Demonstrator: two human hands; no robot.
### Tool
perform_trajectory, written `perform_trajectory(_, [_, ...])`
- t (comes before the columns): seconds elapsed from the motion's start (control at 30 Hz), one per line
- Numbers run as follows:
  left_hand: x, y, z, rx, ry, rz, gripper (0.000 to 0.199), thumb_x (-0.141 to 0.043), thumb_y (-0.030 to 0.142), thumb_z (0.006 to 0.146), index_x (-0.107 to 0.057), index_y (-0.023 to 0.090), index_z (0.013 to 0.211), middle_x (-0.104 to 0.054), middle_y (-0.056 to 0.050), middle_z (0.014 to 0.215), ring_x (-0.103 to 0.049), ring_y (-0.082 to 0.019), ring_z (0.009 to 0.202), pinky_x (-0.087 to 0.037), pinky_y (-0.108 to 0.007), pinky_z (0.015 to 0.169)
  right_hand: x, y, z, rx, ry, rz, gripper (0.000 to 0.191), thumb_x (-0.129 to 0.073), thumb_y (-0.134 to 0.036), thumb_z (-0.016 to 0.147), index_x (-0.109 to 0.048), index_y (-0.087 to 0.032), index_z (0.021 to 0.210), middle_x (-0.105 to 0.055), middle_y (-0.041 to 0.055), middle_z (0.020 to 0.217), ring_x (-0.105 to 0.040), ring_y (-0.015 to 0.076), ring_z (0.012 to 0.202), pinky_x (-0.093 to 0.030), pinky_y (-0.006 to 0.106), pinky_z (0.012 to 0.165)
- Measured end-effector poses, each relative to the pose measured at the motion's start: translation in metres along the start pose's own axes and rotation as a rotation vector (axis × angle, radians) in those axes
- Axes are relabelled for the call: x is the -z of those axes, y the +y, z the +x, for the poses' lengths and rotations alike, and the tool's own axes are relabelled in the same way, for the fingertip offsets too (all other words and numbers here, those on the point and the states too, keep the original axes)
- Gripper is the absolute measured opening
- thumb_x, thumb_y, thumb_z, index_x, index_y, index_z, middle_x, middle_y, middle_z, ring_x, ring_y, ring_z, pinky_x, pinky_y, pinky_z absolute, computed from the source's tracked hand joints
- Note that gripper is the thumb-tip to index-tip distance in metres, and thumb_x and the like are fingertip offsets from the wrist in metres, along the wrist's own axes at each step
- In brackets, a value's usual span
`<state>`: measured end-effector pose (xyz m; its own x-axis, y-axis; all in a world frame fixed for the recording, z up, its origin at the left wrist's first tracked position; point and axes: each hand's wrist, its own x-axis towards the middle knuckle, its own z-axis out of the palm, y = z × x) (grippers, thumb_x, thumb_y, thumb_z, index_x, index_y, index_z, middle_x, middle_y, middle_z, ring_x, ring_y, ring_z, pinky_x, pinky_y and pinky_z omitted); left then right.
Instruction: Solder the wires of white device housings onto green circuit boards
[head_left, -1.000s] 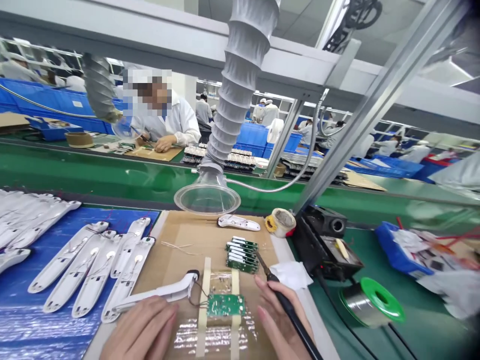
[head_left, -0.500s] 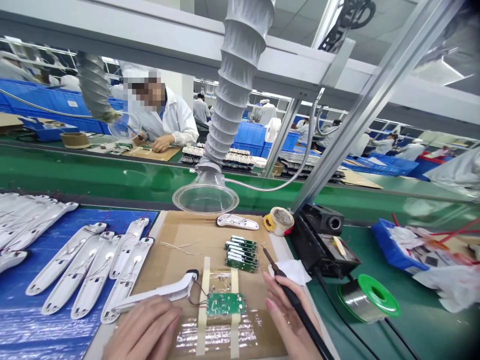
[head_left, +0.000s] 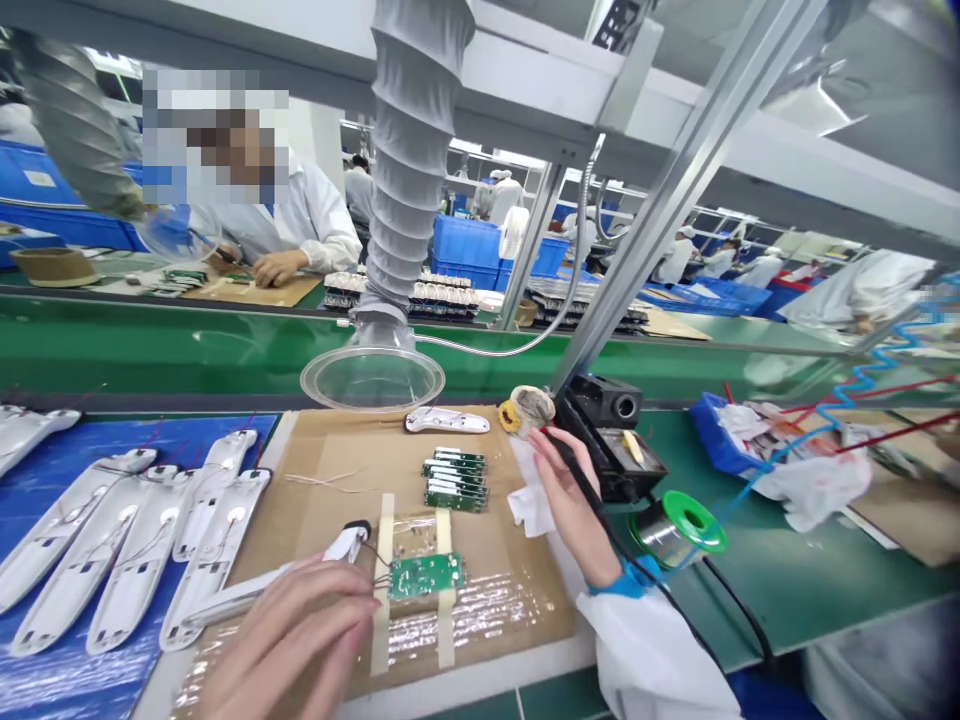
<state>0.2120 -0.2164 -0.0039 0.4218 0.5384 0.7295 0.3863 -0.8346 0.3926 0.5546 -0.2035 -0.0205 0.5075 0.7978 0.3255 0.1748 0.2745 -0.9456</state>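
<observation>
My right hand (head_left: 574,510) is closed around a soldering iron (head_left: 576,462), whose front end is at the small round pot with a yellow and red rim (head_left: 534,408). My left hand (head_left: 300,630) lies over a white plastic housing (head_left: 259,588), its fingers loosely stretched and slightly bent. Whether the fingertips touch the housing is hard to tell. Dark wires run from the housing's end to a green circuit board (head_left: 426,576), which lies flat across two strips of masking tape (head_left: 381,640) on the cardboard.
Several boards (head_left: 456,490) are stacked behind, near another white housing (head_left: 448,420). More housings (head_left: 135,580) lie on blue sheeting at left. At right stand the soldering station (head_left: 600,440), a solder spool (head_left: 679,530) and a blue bin (head_left: 716,440). A fume duct (head_left: 409,180) hangs overhead; a co-worker (head_left: 315,220) sits opposite.
My right hand has carried the soldering iron away from beside the circuit board, forward to the pot. The left hand stays by the housing. The whole view has shifted.
</observation>
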Motion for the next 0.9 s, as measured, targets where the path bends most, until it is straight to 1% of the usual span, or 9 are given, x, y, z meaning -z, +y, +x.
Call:
perform_trajectory(0.07, [0.009, -0.009, -0.007, 0.085, -0.073, 0.051, 0.027, -0.059, 0.013, 0.097, -0.068, 0.027, 0.119, -0.070, -0.004, 0.123, -0.069, -0.018, 0.116, -0.059, -0.025, 0.101, 0.000, -0.004, -0.011, 0.008, -0.007, 0.002, 0.049, -0.072, -0.042, 0.094, -0.050, -0.025, 0.134, -0.065, 0.0138, 0.144, -0.059, 0.0254, 0.139, -0.045, 0.049, 0.121])
perform_trajectory(0.17, [0.021, -0.026, -0.023, 0.127, -0.185, 0.163, 0.025, -0.059, 0.025, 0.100, -0.066, 0.028, 0.124, -0.062, -0.005, 0.139, -0.062, -0.020, 0.128, -0.056, -0.029, 0.106, -0.009, -0.011, -0.050, 0.010, -0.106, -0.075, 0.045, -0.066, -0.035, 0.099, -0.047, -0.030, 0.139, -0.060, 0.0099, 0.150, -0.057, 0.0227, 0.140, -0.049, 0.044, 0.118])
perform_trajectory(0.33, [0.028, -0.047, -0.044, 0.100, -0.363, 0.355, 0.020, -0.056, 0.031, 0.103, -0.067, 0.028, 0.119, -0.046, -0.003, 0.160, -0.048, -0.023, 0.143, -0.030, -0.043, 0.126, -0.037, -0.006, -0.117, 0.142, -0.497, -0.378, 0.047, -0.063, -0.020, 0.098, -0.051, -0.034, 0.142, -0.064, 0.0038, 0.146, -0.063, 0.0203, 0.133, -0.053, 0.033, 0.113])
perform_trajectory(0.47, [0.027, -0.052, -0.045, 0.083, -0.393, 0.412, 0.025, -0.056, 0.028, 0.102, -0.062, 0.028, 0.127, -0.046, -0.004, 0.160, -0.046, -0.023, 0.144, -0.021, -0.041, 0.127, -0.046, -0.006, -0.129, 0.232, -0.633, -0.464, 0.048, -0.057, -0.016, 0.099, -0.052, -0.034, 0.143, -0.068, 0.0016, 0.141, -0.070, 0.0181, 0.123, -0.057, 0.027, 0.106])
perform_trajectory(0.53, [0.026, -0.053, -0.044, 0.071, -0.386, 0.425, 0.025, -0.059, 0.029, 0.101, -0.062, 0.028, 0.126, -0.048, -0.005, 0.157, -0.048, -0.023, 0.141, -0.021, -0.039, 0.126, -0.041, -0.010, -0.118, 0.235, -0.615, -0.482, 0.045, -0.057, -0.019, 0.100, -0.052, -0.032, 0.143, -0.068, 0.0033, 0.141, -0.070, 0.0190, 0.124, -0.058, 0.027, 0.104])
perform_trajectory(0.6, [0.023, -0.052, -0.044, 0.061, -0.359, 0.432, 0.023, -0.060, 0.029, 0.100, -0.063, 0.028, 0.123, -0.052, -0.004, 0.154, -0.050, -0.022, 0.138, -0.021, -0.038, 0.125, -0.029, -0.015, -0.095, 0.249, -0.522, -0.513, 0.043, -0.058, -0.024, 0.101, -0.053, -0.030, 0.143, -0.066, 0.0053, 0.143, -0.067, 0.0210, 0.128, -0.058, 0.031, 0.106])
perform_trajectory(0.73, [0.016, -0.051, -0.045, 0.058, -0.270, 0.431, 0.019, -0.057, 0.022, 0.100, -0.064, 0.026, 0.118, -0.058, -0.005, 0.146, -0.054, -0.021, 0.132, -0.023, -0.039, 0.123, 0.001, -0.009, -0.016, 0.329, -0.200, -0.615, 0.040, -0.058, -0.033, 0.100, -0.057, -0.024, 0.139, -0.067, 0.0096, 0.140, -0.067, 0.0265, 0.128, -0.055, 0.042, 0.112])
perform_trajectory(0.83, [0.012, -0.055, -0.047, 0.039, -0.243, 0.490, 0.021, -0.058, 0.021, 0.099, -0.065, 0.026, 0.118, -0.061, -0.006, 0.144, -0.057, -0.022, 0.129, -0.030, -0.040, 0.120, 0.016, 0.009, 0.045, 0.334, -0.185, -0.777, 0.048, -0.057, -0.036, 0.098, -0.053, -0.023, 0.144, -0.064, 0.0112, 0.143, -0.066, 0.0274, 0.129, -0.054, 0.043, 0.113])
perform_trajectory(0.9, [0.011, -0.062, -0.050, -0.018, -0.221, 0.556, 0.022, -0.061, 0.024, 0.097, -0.066, 0.026, 0.118, -0.066, -0.006, 0.139, -0.063, -0.023, 0.124, -0.040, -0.039, 0.114, 0.019, 0.022, 0.071, 0.347, -0.181, -0.793, 0.047, -0.054, -0.033, 0.097, -0.054, -0.021, 0.143, -0.067, 0.0131, 0.139, -0.068, 0.0280, 0.126, -0.055, 0.044, 0.111])
